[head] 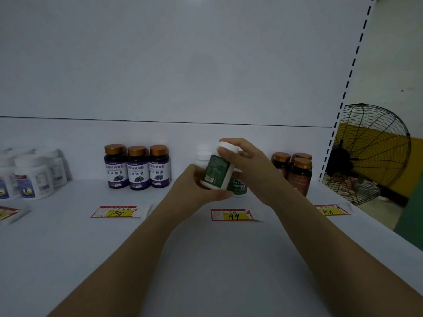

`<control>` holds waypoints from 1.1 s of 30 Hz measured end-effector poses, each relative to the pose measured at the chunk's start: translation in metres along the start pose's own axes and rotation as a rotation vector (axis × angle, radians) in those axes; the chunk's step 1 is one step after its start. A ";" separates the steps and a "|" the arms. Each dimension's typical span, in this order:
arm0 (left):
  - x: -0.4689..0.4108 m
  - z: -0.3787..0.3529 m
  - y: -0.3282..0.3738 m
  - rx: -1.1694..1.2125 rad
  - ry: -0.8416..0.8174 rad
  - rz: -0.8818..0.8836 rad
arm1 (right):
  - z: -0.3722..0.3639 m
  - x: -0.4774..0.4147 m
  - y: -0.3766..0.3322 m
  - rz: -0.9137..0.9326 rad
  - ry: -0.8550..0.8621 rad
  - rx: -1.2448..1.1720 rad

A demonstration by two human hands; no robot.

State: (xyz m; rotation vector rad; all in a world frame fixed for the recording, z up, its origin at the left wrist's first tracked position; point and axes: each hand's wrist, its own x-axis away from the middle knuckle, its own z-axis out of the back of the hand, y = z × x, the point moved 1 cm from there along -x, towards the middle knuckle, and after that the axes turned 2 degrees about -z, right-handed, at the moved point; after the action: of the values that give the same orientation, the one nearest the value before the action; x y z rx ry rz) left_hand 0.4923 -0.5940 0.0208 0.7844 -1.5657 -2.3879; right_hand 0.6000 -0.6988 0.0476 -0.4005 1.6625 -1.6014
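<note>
Left hand (198,187), right hand (250,168) round bottle (217,170)

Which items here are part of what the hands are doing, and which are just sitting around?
In hand: green-label bottle, tilted, gripped low by the left hand, right hand pinching its white cap.
Lying about: purple-label bottles, brown bottles, white bottles far left, 99 price tag, fan.

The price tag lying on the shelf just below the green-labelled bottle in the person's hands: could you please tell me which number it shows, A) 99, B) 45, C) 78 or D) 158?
A: the price tag on the shelf directly below the green-labelled bottle, which the left hand and right hand both hold, reads 99.
</note>
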 end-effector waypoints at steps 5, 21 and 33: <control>0.002 0.002 0.003 0.107 -0.130 0.020 | 0.008 -0.001 -0.002 -0.022 -0.021 -0.158; 0.001 0.001 0.001 0.004 -0.100 0.025 | 0.007 -0.001 -0.001 -0.027 -0.052 -0.156; 0.002 0.003 -0.001 -0.010 -0.137 0.028 | 0.006 -0.002 0.000 -0.051 -0.076 -0.143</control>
State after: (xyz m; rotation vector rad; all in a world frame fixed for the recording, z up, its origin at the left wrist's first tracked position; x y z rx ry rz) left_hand 0.4891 -0.5924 0.0201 0.6045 -1.6017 -2.4737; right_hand 0.6060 -0.7019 0.0484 -0.5740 1.7269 -1.4896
